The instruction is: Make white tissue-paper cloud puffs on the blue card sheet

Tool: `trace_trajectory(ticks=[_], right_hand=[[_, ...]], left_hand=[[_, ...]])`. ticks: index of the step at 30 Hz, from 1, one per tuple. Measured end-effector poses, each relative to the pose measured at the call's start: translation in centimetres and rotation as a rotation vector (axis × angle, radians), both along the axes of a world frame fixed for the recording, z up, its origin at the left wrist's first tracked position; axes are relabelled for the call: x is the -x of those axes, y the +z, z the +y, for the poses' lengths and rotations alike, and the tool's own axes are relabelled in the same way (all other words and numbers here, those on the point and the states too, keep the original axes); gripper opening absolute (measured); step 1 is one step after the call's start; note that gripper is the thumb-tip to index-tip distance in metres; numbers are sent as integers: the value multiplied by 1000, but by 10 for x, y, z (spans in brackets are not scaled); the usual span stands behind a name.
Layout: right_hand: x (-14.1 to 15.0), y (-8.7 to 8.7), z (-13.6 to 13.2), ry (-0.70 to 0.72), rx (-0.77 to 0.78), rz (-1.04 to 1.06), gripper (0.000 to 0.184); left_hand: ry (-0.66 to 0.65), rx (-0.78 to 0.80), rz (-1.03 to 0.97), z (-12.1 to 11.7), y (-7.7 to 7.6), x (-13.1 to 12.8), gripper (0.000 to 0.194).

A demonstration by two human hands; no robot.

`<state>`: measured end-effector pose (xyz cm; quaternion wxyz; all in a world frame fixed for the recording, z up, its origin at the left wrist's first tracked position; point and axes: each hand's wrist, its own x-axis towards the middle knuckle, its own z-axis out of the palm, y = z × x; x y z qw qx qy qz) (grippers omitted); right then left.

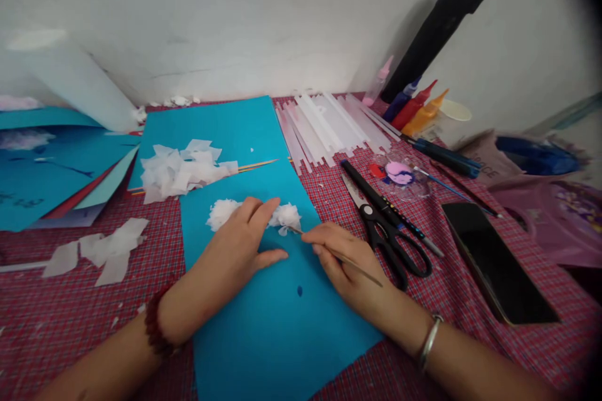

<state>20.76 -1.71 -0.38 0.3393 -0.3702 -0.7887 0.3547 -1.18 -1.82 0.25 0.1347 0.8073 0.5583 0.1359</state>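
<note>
My left hand [237, 244] lies palm down across a row of white crumpled tissue puffs [286, 217] on a sheet of blue paper [263, 338]. Its thumb is spread from the fingers, and it covers the middle of the row. My right hand [350, 263] pinches a thin brown stick [357, 269] between thumb and fingers. The stick's far tip meets the lower edge of the right-hand puffs; whether it carries a brush head is too small to tell. A dark blue spot [300, 291] marks the paper below.
Scissors [383, 232], a dark pen [371, 188] and a phone [498, 263] lie right. Behind them are a paint palette [399, 173], paint bottles [418, 109] and white strips [329, 125]. Tissue-covered sticks [183, 169] lie left, on the checked cloth [155, 250] and another blue sheet [211, 119].
</note>
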Motion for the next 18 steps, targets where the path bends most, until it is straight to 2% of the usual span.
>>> trace_trajectory(ticks=[6, 9, 11, 15, 18], right_hand=[[0, 3, -1, -15, -14, -16, 22], [-3, 6, -4, -108, 100, 112, 19], [-5, 7, -6, -169, 188, 196, 18], [-7, 7, -6, -184, 280, 173, 19], [-8, 2, 0, -158, 261, 122, 26]], left_hand=[[-26, 22, -2, 5, -1, 2, 74], [-16, 39, -18, 5, -3, 1, 74], [0, 45, -33, 0, 1, -2, 74], [-38, 92, -88, -9, 27, -3, 68], [-88, 140, -72, 10, 53, 18, 36]])
